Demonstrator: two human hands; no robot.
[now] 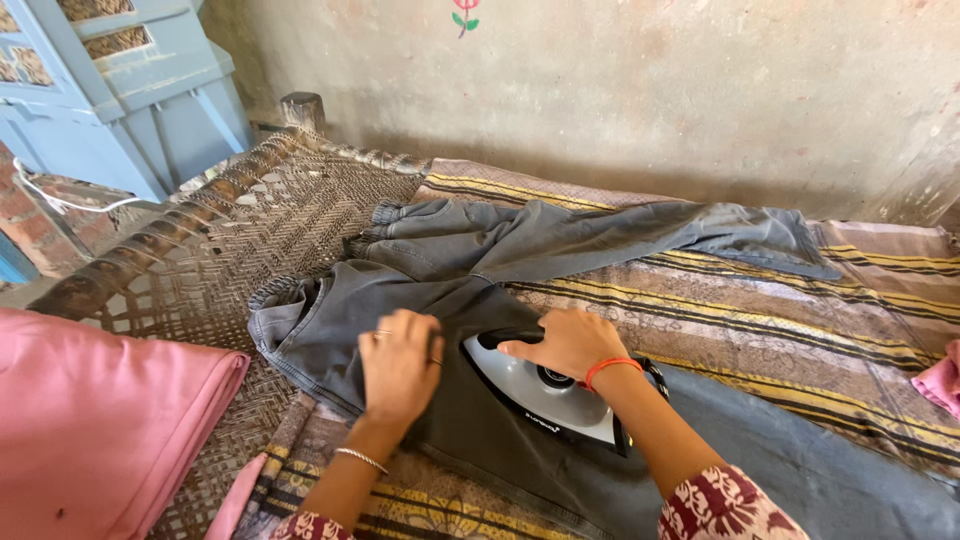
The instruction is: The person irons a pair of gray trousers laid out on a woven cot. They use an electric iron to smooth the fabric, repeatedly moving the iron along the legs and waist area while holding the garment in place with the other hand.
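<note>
Iron point(545, 395) near jeans point(460, 260) waistband edge

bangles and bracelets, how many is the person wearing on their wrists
2. A thin silver bangle circles the left wrist, below the left hand pressing the grey trousers. An orange band circles the right wrist, behind the right hand gripping the iron. Sleeves may hide more.

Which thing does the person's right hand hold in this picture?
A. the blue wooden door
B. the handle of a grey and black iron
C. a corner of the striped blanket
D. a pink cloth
B: the right hand grips the black handle of the iron, which rests on the grey trousers, while the left hand lies flat on the fabric beside it.
</note>
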